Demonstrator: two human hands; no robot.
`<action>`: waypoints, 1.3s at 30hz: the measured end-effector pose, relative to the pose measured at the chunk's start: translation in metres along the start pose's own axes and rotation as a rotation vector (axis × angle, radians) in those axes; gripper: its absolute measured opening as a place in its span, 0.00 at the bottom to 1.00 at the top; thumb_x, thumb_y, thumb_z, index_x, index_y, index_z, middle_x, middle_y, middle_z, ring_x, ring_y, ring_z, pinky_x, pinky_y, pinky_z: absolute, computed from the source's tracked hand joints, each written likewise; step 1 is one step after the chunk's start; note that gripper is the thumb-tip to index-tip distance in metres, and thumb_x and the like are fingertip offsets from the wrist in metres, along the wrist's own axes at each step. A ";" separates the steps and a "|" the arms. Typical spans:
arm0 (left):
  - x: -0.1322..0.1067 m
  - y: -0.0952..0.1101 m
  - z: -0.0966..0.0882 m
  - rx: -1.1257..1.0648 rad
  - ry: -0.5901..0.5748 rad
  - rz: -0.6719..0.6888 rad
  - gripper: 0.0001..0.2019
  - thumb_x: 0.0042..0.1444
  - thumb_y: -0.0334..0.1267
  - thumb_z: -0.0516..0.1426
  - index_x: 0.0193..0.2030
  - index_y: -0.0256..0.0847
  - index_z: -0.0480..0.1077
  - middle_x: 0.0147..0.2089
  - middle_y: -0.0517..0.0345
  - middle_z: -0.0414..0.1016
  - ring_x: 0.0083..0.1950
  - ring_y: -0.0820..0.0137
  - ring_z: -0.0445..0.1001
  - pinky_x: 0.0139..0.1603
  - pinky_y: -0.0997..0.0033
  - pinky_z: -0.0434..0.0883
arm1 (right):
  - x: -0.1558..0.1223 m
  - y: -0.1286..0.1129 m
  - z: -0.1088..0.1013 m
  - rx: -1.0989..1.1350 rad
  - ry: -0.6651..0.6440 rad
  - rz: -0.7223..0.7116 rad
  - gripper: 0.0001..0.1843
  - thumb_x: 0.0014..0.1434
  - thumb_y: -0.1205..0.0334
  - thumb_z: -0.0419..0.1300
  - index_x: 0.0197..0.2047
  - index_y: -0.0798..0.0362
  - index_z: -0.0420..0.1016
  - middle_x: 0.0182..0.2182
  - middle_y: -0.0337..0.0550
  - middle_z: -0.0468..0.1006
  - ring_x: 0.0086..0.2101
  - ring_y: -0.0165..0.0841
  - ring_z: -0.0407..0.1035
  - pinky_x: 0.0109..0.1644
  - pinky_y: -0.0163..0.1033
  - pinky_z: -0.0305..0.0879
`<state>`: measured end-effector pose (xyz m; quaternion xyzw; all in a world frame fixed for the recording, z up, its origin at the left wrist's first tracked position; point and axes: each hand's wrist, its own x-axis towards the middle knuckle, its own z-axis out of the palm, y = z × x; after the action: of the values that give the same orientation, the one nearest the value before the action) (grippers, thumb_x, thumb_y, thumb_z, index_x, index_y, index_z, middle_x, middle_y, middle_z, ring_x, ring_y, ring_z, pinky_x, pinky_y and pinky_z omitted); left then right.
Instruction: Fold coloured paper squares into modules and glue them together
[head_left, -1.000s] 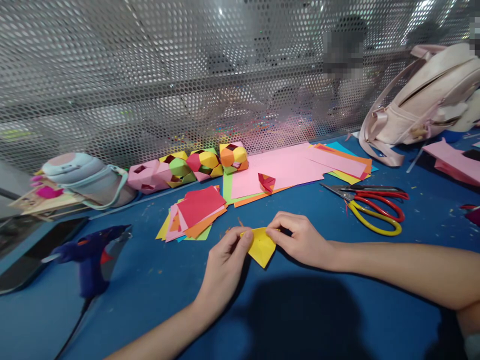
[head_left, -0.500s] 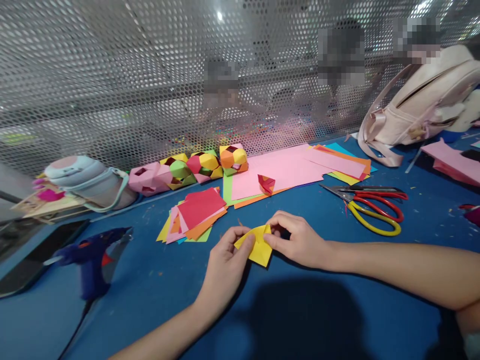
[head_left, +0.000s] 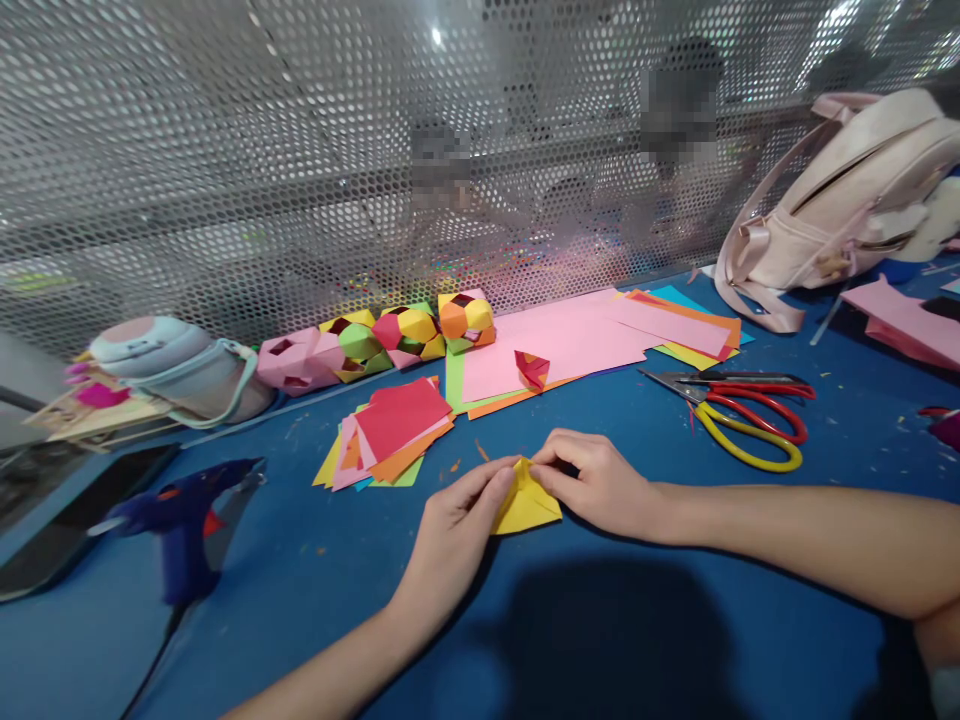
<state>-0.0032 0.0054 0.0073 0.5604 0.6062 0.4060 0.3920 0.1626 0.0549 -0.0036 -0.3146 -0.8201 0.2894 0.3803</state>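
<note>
A folded piece of yellow paper (head_left: 529,505) is held low over the blue table, its wide edge toward me. My left hand (head_left: 469,510) pinches its upper left side between thumb and fingers. At the upper right, my right hand (head_left: 589,470) grips the same paper with thumb and forefinger, close to the left fingertips. Part of the paper is hidden behind the fingers. Beyond my hands, a small folded red paper piece (head_left: 532,370) rests on large pink sheets (head_left: 555,335). A stack of coloured paper squares (head_left: 397,425) lies to the left.
Red- and yellow-handled scissors (head_left: 750,420) lie to the right. At left are a blue glue gun (head_left: 180,520) with its cord and a dark flat tray (head_left: 90,520). Folded paper balls (head_left: 409,333), a light-blue pouch (head_left: 180,370) and a pink backpack (head_left: 862,200) stand along the perforated metal screen (head_left: 300,150).
The yellow paper has been turned between my hands, so its wide edge now faces me. My fingertips have come closer together at its top.
</note>
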 end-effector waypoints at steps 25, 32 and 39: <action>0.000 -0.006 -0.001 0.084 -0.008 0.063 0.13 0.54 0.43 0.55 0.36 0.38 0.77 0.32 0.58 0.78 0.33 0.70 0.72 0.33 0.77 0.67 | 0.000 -0.005 -0.002 0.171 -0.019 0.125 0.07 0.56 0.68 0.57 0.26 0.56 0.71 0.25 0.37 0.71 0.28 0.26 0.65 0.33 0.30 0.60; 0.000 -0.006 0.000 0.059 -0.034 0.058 0.12 0.53 0.43 0.55 0.34 0.38 0.76 0.30 0.59 0.77 0.31 0.71 0.70 0.31 0.77 0.66 | 0.000 -0.002 -0.002 0.206 -0.037 0.142 0.07 0.54 0.68 0.58 0.25 0.57 0.71 0.24 0.36 0.69 0.26 0.25 0.63 0.31 0.30 0.59; -0.001 -0.006 0.001 0.053 -0.030 0.046 0.12 0.52 0.43 0.56 0.33 0.38 0.76 0.27 0.59 0.75 0.29 0.72 0.68 0.29 0.77 0.65 | 0.000 -0.004 -0.001 0.251 -0.042 0.188 0.07 0.53 0.69 0.58 0.24 0.57 0.71 0.23 0.35 0.69 0.25 0.24 0.63 0.30 0.29 0.59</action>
<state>-0.0042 0.0045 0.0012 0.5906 0.5977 0.3903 0.3764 0.1626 0.0525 -0.0005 -0.3336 -0.7523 0.4306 0.3706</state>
